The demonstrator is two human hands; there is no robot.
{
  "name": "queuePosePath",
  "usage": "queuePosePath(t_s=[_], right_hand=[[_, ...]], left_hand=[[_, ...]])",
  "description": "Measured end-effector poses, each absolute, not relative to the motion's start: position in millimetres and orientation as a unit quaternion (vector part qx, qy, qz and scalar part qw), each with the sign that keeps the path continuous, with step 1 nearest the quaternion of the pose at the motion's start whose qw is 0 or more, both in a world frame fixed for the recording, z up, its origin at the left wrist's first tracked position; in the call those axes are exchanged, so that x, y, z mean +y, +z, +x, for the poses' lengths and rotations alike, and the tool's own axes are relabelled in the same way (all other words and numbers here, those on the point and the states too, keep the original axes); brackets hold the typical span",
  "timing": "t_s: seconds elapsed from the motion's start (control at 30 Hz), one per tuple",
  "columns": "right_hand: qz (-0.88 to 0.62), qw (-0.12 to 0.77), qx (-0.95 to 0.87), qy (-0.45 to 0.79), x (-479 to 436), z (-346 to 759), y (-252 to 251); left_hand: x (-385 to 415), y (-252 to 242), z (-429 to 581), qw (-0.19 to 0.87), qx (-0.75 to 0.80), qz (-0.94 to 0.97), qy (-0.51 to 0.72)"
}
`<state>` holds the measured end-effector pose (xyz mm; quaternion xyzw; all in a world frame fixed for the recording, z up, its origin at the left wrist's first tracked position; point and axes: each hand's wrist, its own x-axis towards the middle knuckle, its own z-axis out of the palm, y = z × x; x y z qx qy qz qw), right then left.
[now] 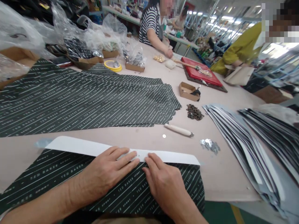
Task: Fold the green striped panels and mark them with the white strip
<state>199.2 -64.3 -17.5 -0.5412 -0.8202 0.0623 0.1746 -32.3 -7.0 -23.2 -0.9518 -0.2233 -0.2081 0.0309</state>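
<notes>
While the left hand point(106, 170) is lying flat and the right hand point(165, 180) pressing, grip unclear, the strip point(79, 145) is lining the far edge of the cloth point(63, 171), seemingly light, bendable, best held at its ends.

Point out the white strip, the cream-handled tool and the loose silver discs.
White strip point(86, 147), head view: bare part of its left half.
Cream-handled tool point(177, 130), head view: middle of its handle.
Loose silver discs point(210, 145), head view: middle of the pile.
</notes>
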Motion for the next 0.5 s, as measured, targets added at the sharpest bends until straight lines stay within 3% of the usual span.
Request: queuePosePath(t_s=[0.1, 0.2, 0.5], right_hand=[[-0.582, 0.213, -0.766, 0.173, -43, 222, -7], [-0.665, 0.238, -0.679, 0.198, -8, 255, -1], [-0.691, 0.192, -0.641, 0.273, 42, 275, -14]], left_hand=[[-10, -29, -30, 0.013, -0.248, -0.947, -0.203], [-13, -33, -28, 0.023, -0.263, -0.941, -0.213], [-24, -42, -22, -0.030, -0.322, -0.916, -0.239]])
